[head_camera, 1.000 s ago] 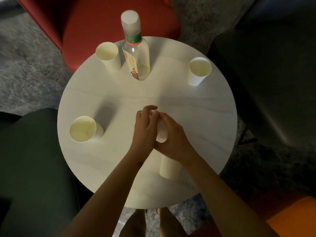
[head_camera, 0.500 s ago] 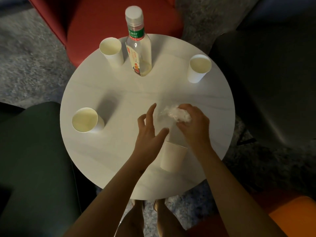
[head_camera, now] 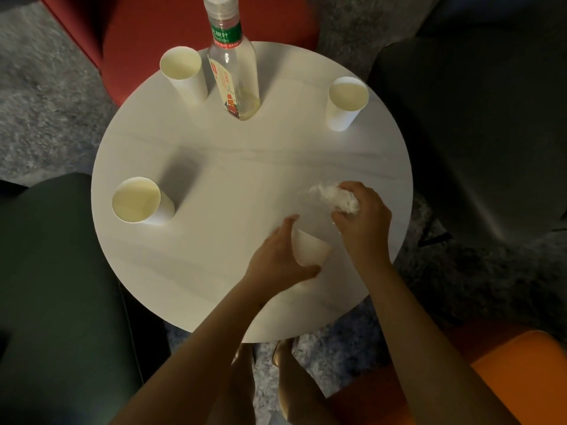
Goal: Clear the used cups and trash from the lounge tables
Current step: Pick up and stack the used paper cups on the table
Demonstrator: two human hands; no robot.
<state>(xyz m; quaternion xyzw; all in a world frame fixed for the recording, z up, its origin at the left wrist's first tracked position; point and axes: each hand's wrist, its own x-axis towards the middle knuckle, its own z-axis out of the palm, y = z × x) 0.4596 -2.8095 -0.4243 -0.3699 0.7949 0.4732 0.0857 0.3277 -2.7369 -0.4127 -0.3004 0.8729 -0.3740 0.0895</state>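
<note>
On the round white table (head_camera: 214,256) my right hand (head_camera: 363,222) grips a crumpled white tissue (head_camera: 340,196) just above the tabletop. My left hand (head_camera: 277,256) curls round a white paper cup (head_camera: 310,246) near the front right of the table. Three more paper cups stand upright: one at the left (head_camera: 136,199), one at the back left (head_camera: 182,70), one at the back right (head_camera: 346,101). A clear glass bottle (head_camera: 233,72) with a white cap and green-and-red label stands at the back.
A red armchair (head_camera: 138,29) sits behind the table, a dark green one (head_camera: 55,286) at the left, a dark grey one (head_camera: 475,118) at the right and an orange seat (head_camera: 521,372) at the bottom right. Grey carpet lies underneath. My feet show below the table edge.
My hands have come apart: the right one carried the tissue a little to the right, and the left one dropped down and closed round the near cup.
</note>
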